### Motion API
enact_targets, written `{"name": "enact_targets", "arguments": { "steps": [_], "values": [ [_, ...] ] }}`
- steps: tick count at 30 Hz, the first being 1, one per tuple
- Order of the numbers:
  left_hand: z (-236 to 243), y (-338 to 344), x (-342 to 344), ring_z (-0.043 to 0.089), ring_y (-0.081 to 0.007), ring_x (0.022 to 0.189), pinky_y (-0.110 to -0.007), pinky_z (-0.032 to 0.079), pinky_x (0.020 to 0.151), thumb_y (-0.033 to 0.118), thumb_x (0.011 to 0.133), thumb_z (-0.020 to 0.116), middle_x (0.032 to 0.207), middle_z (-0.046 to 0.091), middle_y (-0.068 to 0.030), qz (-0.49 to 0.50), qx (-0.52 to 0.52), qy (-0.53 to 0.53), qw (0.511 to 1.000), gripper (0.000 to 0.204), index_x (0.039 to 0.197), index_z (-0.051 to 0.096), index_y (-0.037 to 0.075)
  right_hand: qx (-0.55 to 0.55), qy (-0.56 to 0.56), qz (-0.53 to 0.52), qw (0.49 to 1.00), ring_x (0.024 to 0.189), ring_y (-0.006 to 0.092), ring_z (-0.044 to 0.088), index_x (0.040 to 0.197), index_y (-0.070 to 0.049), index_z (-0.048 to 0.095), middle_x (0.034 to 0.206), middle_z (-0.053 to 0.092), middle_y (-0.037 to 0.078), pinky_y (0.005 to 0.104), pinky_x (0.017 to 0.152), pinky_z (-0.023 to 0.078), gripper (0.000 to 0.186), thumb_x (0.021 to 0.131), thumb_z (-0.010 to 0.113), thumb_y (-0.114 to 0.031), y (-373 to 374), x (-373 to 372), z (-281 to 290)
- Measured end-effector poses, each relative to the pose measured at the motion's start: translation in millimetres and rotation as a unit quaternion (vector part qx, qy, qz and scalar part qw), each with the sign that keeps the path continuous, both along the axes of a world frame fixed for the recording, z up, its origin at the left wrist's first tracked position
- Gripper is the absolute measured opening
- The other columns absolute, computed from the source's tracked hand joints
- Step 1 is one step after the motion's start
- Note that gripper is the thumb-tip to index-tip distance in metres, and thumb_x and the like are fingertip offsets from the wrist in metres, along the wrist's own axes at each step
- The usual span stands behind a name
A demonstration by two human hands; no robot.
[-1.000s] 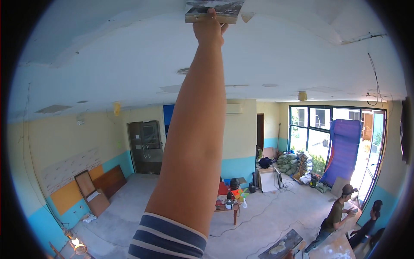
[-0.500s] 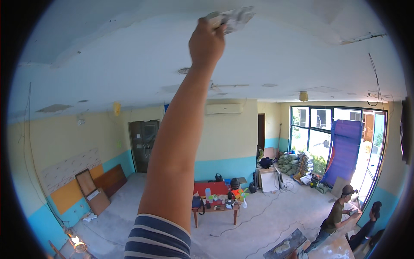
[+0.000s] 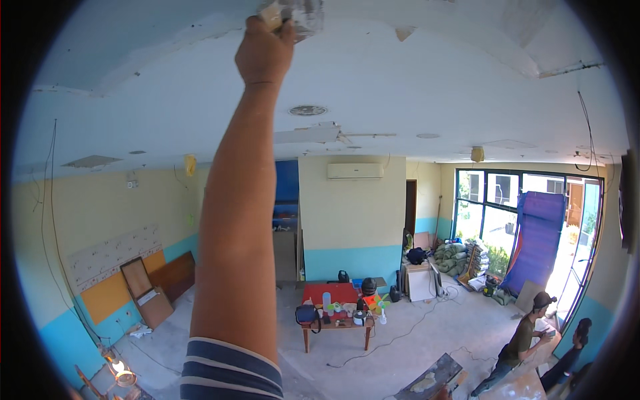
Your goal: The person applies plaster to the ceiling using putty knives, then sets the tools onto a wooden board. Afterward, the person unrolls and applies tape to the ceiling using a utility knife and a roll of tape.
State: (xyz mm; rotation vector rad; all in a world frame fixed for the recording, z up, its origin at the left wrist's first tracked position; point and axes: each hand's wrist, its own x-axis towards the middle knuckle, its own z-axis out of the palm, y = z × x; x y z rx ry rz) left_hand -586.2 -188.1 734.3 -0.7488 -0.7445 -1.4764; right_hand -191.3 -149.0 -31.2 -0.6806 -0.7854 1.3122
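Note:
My left hand is raised overhead at the top of the picture, at the end of a stretched arm in a striped sleeve. Its fingers are closed round the pale handle of a wide putty knife. The blade is flat, greyish and smeared, and it lies up against or very near the white ceiling; whether it touches is hard to make out. Around it the ceiling has uneven patches and a small chipped spot. My right hand is out of view.
Far below stands a red-topped table with bottles and small items. Two people work at the lower right beside a board. Sacks are piled by the window. Wires hang at right. A lit lamp glows lower left.
My left hand has moved left and slightly up along the ceiling with the putty knife. The chipped ceiling spot now shows, and the room has shifted slightly right and down in view.

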Motion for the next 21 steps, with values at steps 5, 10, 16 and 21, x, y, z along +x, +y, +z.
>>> {"name": "enact_targets", "arguments": {
  "steps": [5,10,16,21],
  "values": [
    [3.2,-37.2,-63.0,0.067,-0.0372,0.085,-0.045,0.054,0.075,0.049,0.080,0.067,0.093,0.068,-0.0196,0.018,0.016,-0.028,0.999,0.057,0.103,0.051,-0.001,-0.047,-0.069,-0.056,0.995,0.113,0.0253,0.053,0.131,0.002,0.048,0.124,0.054,0.017,0.0364,0.093,0.045,0.052,0.100,0.043,-0.039,-4.2,-4.3,8.3],
    [-1.6,-67.9,-117.0,0.066,-0.0400,0.092,-0.045,0.053,0.079,0.054,0.078,0.067,0.097,0.067,-0.0230,0.044,0.022,-0.077,0.996,0.064,0.106,0.052,-0.002,-0.049,-0.096,-0.031,0.994,0.111,0.0252,0.054,0.133,0.002,0.046,0.123,0.055,0.017,0.0369,0.092,0.046,0.052,0.099,0.045,-0.039,-17.0,-12.3,25.3],
    [-90.9,-60.6,-176.4,0.065,-0.0311,0.093,-0.040,0.052,0.079,0.051,0.082,0.068,0.105,0.062,-0.0198,-0.073,-0.029,-0.059,0.995,0.067,0.116,0.050,-0.004,-0.069,0.118,0.090,0.987,0.110,0.0316,0.058,0.134,0.000,0.044,0.125,0.057,0.015,0.0455,0.101,0.043,0.052,0.098,0.048,-0.038,23.7,-47.0,36.2],
    [-286.1,28.1,-103.3,0.060,-0.0204,0.096,-0.031,0.049,0.083,0.039,0.090,0.064,0.112,0.058,-0.0105,-0.534,-0.262,-0.148,0.790,0.051,0.123,0.052,0.001,-0.123,0.164,0.205,0.957,0.109,0.0285,0.061,0.134,0.000,0.044,0.124,0.059,0.015,0.0437,0.097,0.049,0.052,0.099,0.046,-0.038,30.3,-85.5,114.5]
  ]
}}
